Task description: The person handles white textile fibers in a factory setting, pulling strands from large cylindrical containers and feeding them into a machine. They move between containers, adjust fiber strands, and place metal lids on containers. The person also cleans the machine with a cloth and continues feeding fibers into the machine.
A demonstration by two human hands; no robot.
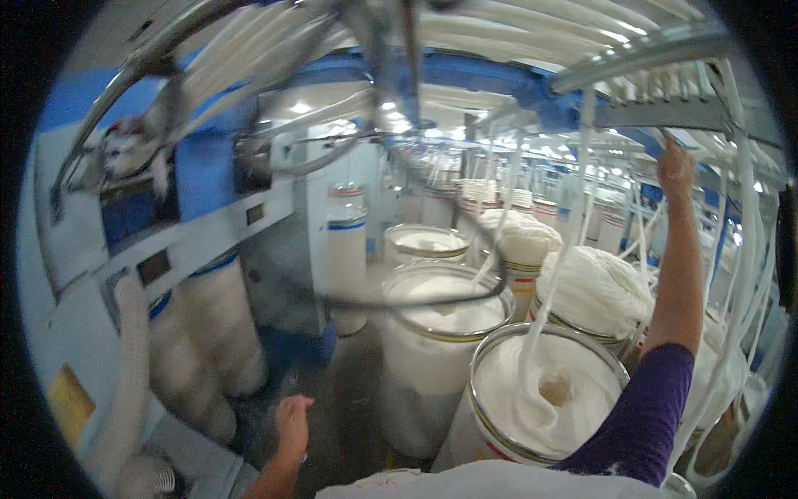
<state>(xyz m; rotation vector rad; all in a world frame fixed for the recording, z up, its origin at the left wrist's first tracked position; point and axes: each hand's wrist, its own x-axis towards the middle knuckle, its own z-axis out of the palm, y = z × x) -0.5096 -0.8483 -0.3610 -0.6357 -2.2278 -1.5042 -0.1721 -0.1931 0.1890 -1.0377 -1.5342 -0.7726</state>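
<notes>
My right arm, in a purple sleeve, reaches up at the right. My right hand (677, 170) is closed beside the grey overhead rail (673, 115); what its fingers hold is too small to make out. Low at left centre, my left hand (293, 426) hangs in the aisle, fingers loosely extended, slightly blurred, with nothing seen in it. Below my right arm stands a tall can (490, 407) of coiled white fibre sliver (499, 378). From it a thick sliver strand (573, 241) rises toward the overhead frame.
Several more sliver cans (445, 353) line the right side of the aisle, some heaped with loose sliver (597, 287). A grey-blue machine (283, 216) with a ribbed hose (129, 358) lines the left. A blurred dark curved bar (416, 301) crosses the middle foreground.
</notes>
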